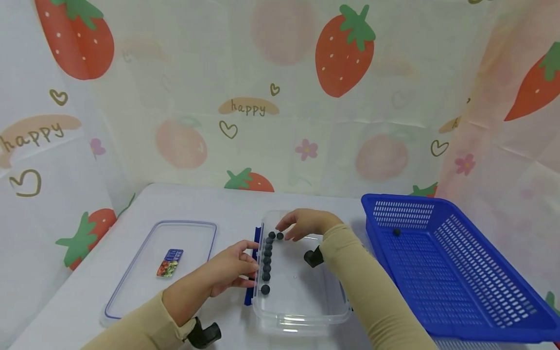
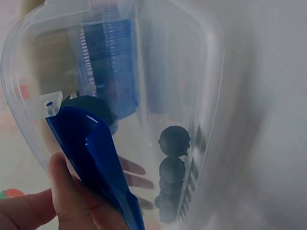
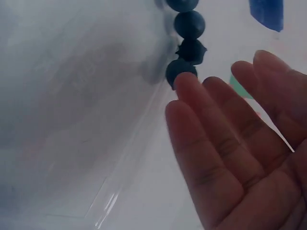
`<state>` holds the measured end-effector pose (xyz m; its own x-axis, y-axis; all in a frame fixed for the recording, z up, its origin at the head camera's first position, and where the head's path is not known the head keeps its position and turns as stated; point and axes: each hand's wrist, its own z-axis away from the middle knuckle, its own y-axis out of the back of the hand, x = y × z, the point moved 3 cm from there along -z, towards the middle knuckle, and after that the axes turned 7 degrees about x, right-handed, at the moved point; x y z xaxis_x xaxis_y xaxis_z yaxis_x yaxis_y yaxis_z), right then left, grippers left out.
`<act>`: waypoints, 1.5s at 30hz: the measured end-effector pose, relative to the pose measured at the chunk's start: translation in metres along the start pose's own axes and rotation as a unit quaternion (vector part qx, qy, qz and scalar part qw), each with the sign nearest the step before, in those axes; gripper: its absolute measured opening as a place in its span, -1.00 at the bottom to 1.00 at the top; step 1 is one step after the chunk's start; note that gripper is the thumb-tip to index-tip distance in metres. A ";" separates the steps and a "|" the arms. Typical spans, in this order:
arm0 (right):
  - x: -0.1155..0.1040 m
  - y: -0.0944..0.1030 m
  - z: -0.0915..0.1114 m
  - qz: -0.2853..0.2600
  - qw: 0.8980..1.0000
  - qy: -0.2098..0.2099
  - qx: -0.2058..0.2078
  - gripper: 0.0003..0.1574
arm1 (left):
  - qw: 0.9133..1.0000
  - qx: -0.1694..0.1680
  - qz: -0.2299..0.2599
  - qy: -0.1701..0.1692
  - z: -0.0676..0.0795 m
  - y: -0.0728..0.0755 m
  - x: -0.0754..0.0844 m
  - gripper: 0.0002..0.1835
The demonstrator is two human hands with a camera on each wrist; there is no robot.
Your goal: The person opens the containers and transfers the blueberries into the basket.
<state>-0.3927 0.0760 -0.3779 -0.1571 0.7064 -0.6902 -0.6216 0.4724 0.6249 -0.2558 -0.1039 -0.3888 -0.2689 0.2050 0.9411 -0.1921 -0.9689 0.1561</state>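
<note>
A clear plastic box (image 1: 306, 311) holds a row of dark blueberries (image 1: 267, 268) along its left wall. Beside the row's far end lies one more blueberry (image 1: 280, 236). My right hand (image 1: 308, 223) is over the far part of the box, fingers extended and nothing gripped; in the right wrist view a fingertip (image 3: 184, 84) overlaps the endmost blueberry (image 3: 180, 72). At the box's left side, my left hand (image 1: 232, 267) rests its fingers against the outside, by the blue latch (image 2: 96, 148), which hangs folded down. Through the clear wall several blueberries (image 2: 174, 141) show.
To the right stands a blue perforated basket (image 1: 455, 272) with a single blueberry (image 1: 396, 232) at its far left. A clear lid (image 1: 131, 272) with a blue-edged rim lies at left, bearing a small printed packet (image 1: 169, 263). Strawberry-print cloth (image 1: 280, 146) hangs behind the table.
</note>
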 end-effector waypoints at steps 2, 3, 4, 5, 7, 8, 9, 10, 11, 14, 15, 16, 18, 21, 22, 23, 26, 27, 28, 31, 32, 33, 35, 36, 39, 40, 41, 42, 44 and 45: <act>0.001 -0.001 0.000 0.013 1.000 0.000 -0.004 -0.52 | 1.000 0.001 -0.002 0.000 0.000 0.000 0.000 -0.46; 0.001 -0.002 0.000 0.020 1.000 0.002 -0.005 -0.51 | 1.000 0.002 -0.003 0.000 0.000 0.000 0.001 -0.46; 0.001 -0.003 0.000 0.024 1.000 0.004 -0.006 -0.50 | 1.000 0.002 -0.004 0.001 0.000 0.000 0.001 -0.47; 0.001 -0.003 -0.001 0.028 1.000 0.007 -0.007 -0.50 | 1.000 0.003 -0.004 0.001 0.000 0.000 0.001 -0.47; 0.001 -0.004 -0.001 0.033 0.999 0.012 -0.009 -0.50 | 1.000 0.002 -0.003 0.001 0.000 0.000 0.000 -0.47; 0.001 -0.005 -0.002 0.033 0.999 0.013 -0.010 -0.51 | 1.000 0.001 -0.001 0.000 0.000 0.000 0.000 -0.47; 0.002 -0.006 -0.003 0.034 0.999 0.013 -0.012 -0.52 | 1.000 0.000 0.000 0.000 0.000 0.000 0.000 -0.47; 0.002 -0.006 -0.003 0.033 0.999 0.012 -0.014 -0.52 | 1.000 0.000 0.001 -0.001 0.001 0.000 0.000 -0.47; 0.003 -0.007 -0.003 0.034 0.999 0.011 -0.016 -0.53 | 1.000 0.000 0.002 -0.002 0.001 0.000 0.000 -0.47; 0.004 -0.010 -0.003 0.038 0.999 -0.004 -0.013 -0.55 | 1.000 0.000 0.003 -0.004 0.001 -0.001 0.000 -0.47; 0.004 -0.010 -0.004 0.039 0.999 -0.008 -0.010 -0.55 | 1.000 0.000 0.003 -0.004 0.001 -0.001 0.000 -0.47; 0.004 -0.011 -0.004 0.042 0.999 -0.011 -0.006 -0.56 | 1.000 0.001 0.003 -0.004 0.001 -0.001 0.000 -0.47; 0.005 -0.012 -0.005 0.044 0.999 -0.017 -0.001 -0.58 | 1.000 0.002 0.002 -0.003 0.002 -0.001 0.000 -0.47; 0.008 -0.013 -0.009 0.040 0.999 -0.021 -0.002 -0.61 | 1.000 0.003 0.001 -0.002 0.002 -0.001 0.000 -0.47; 0.009 -0.014 -0.009 0.038 0.999 -0.023 -0.003 -0.63 | 1.000 0.004 0.000 -0.002 0.002 -0.001 0.000 -0.47; 0.010 -0.014 -0.010 0.033 0.999 -0.025 -0.005 -0.64 | 1.000 0.004 -0.001 -0.001 0.002 -0.001 0.000 -0.47; 0.012 -0.016 -0.012 0.025 0.999 -0.028 -0.009 -0.68 | 1.000 0.005 -0.002 -0.003 0.002 -0.001 0.000 -0.47; 0.012 -0.016 -0.012 0.023 0.999 -0.028 -0.010 -0.70 | 1.000 0.005 -0.003 -0.004 0.002 -0.001 0.000 -0.47; 0.012 -0.016 -0.012 0.023 0.999 -0.028 -0.012 -0.71 | 1.000 0.005 -0.003 -0.005 0.002 -0.001 0.000 -0.47; 0.012 -0.017 -0.011 0.022 0.999 -0.031 -0.016 -0.73 | 1.000 0.004 -0.002 -0.007 0.003 -0.001 0.000 -0.46; 0.012 -0.017 -0.011 0.021 0.999 -0.031 -0.017 -0.74 | 1.000 0.004 -0.001 -0.007 0.003 -0.001 0.000 -0.46; 0.012 -0.016 -0.010 0.022 0.999 -0.032 -0.018 -0.74 | 1.000 0.003 0.000 -0.007 0.003 -0.001 0.000 -0.46; 0.012 -0.015 -0.010 0.022 0.999 -0.032 -0.019 -0.75 | 1.000 0.004 -0.001 -0.006 0.003 -0.002 0.000 -0.47; 0.012 -0.015 -0.009 0.022 0.999 -0.032 -0.019 -0.76 | 1.000 0.005 0.000 -0.006 0.003 -0.002 0.000 -0.47; 0.012 -0.015 -0.009 0.016 0.999 -0.029 -0.024 -0.78 | 1.000 0.007 -0.001 -0.006 0.004 -0.002 0.001 -0.46; 0.011 -0.015 -0.009 0.012 0.999 -0.028 -0.026 -0.78 | 1.000 0.007 -0.001 -0.006 0.004 -0.002 0.002 -0.46; 0.011 -0.015 -0.009 0.007 0.999 -0.028 -0.028 -0.79 | 1.000 0.007 -0.002 -0.006 0.004 -0.002 0.002 -0.46; 0.011 -0.015 -0.009 0.004 0.999 -0.027 -0.030 -0.80 | 1.000 0.007 -0.001 -0.006 0.004 -0.002 0.002 -0.46; 0.011 -0.015 -0.009 -0.001 0.999 -0.025 -0.033 -0.81 | 1.000 0.006 -0.001 -0.005 0.005 -0.002 0.002 -0.46; 0.011 -0.015 -0.010 -0.003 0.999 -0.024 -0.034 -0.81 | 1.000 0.006 0.000 -0.005 0.005 -0.002 0.002 -0.46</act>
<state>-0.3923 0.0715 -0.3988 -0.1172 0.7295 -0.6739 -0.6731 0.4406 0.5940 -0.2515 -0.1024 -0.3857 -0.2594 0.2038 0.9440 -0.1815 -0.9704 0.1596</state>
